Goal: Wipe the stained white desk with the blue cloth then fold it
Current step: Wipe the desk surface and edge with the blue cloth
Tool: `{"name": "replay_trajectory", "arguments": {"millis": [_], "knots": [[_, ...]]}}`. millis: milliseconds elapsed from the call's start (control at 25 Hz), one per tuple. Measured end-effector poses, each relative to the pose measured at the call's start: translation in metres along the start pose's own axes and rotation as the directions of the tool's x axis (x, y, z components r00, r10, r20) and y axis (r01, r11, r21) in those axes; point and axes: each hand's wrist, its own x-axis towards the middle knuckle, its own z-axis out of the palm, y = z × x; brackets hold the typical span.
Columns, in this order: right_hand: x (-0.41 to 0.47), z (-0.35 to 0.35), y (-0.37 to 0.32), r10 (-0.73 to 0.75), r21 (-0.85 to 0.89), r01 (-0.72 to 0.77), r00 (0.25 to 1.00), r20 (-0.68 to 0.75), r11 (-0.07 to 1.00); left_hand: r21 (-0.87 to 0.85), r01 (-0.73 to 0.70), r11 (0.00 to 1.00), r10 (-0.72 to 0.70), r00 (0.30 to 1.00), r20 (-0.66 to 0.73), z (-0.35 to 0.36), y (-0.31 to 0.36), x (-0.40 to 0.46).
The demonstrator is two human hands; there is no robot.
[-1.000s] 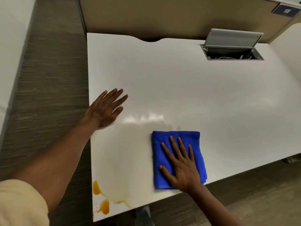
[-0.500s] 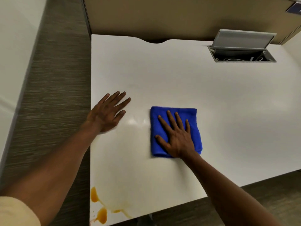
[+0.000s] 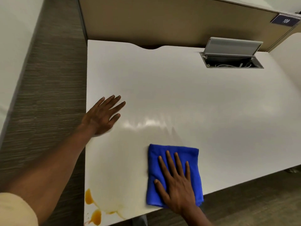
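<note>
Since half a second earlier, the blue cloth (image 3: 174, 173) had been drawn back to the worktop's (image 3: 179, 95) near edge under the flat, spread right hand (image 3: 177, 186). The left hand (image 3: 101, 116) lay spread, bracing. The orange stain (image 3: 92, 207), near-left, could be missed or smeared.

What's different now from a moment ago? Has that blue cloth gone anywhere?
The right hand, flat on the cloth, pushed it away across the desk half a second ago and has now pulled it back to the near edge. Nothing was picked up or let go. The left hand stays flat on the desk, and the orange stain at the near left corner remains.
</note>
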Motion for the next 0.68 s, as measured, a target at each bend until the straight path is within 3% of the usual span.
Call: {"name": "replay_trajectory", "arguments": {"millis": [120, 280, 520, 680], "knots": [[-0.009, -0.003, 0.002, -0.020, -0.028, 0.021, 0.998, 0.066, 0.999, -0.004, -0.007, 1.000, 0.007, 1.000, 0.001, 0.001, -0.001, 0.001], [0.060, -0.017, 0.012, -0.076, -0.003, 0.076, 0.996, 0.056, 0.997, -0.006, -0.009, 1.000, 0.008, 1.000, -0.009, 0.002, 0.000, 0.001], [0.220, -0.040, 0.009, 0.095, 0.050, -0.096, 0.995, 0.024, 0.994, -0.004, -0.009, 1.000, 0.009, 1.000, 0.019, -0.004, -0.001, 0.002], [0.240, -0.043, 0.004, 0.097, 0.068, -0.100, 0.995, 0.038, 0.993, -0.008, -0.017, 1.000, 0.017, 1.000, 0.025, -0.006, -0.001, 0.002]]}}
